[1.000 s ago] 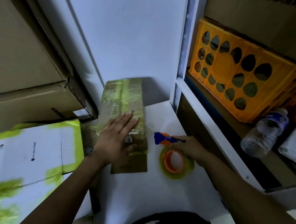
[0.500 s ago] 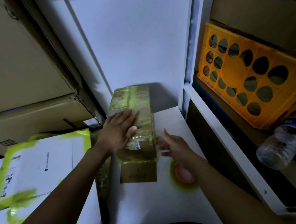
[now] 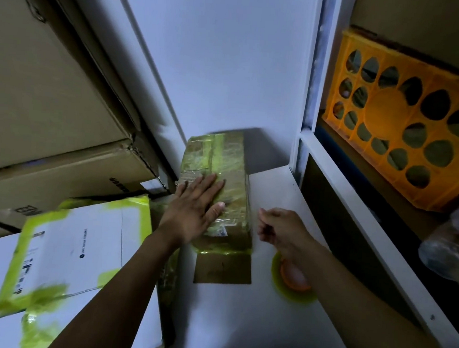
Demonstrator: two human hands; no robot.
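Right grip [image 3: 279, 229] has left the tape roll [image 3: 292, 291].

Cardboard parcel [image 3: 223, 173]: brown, oblong, banded in yellow-green and clear tape, small label on top, near end bare cardboard. Lying flat, long axis running away from the body, directly under the flat palm and fingers of left hand [image 3: 193, 214], just left of right hand [image 3: 279, 229]. Tape roll [image 3: 293, 293]: yellow-green, orange core, lying flat, partly hidden beneath the right wrist, apart from the parcel.

Tape roll [image 3: 294, 281] partly hidden under right forearm [image 3: 350, 288], bottle [image 3: 451, 243] blurred and cut by right edge, parcel label [image 3: 223, 231] too small to read
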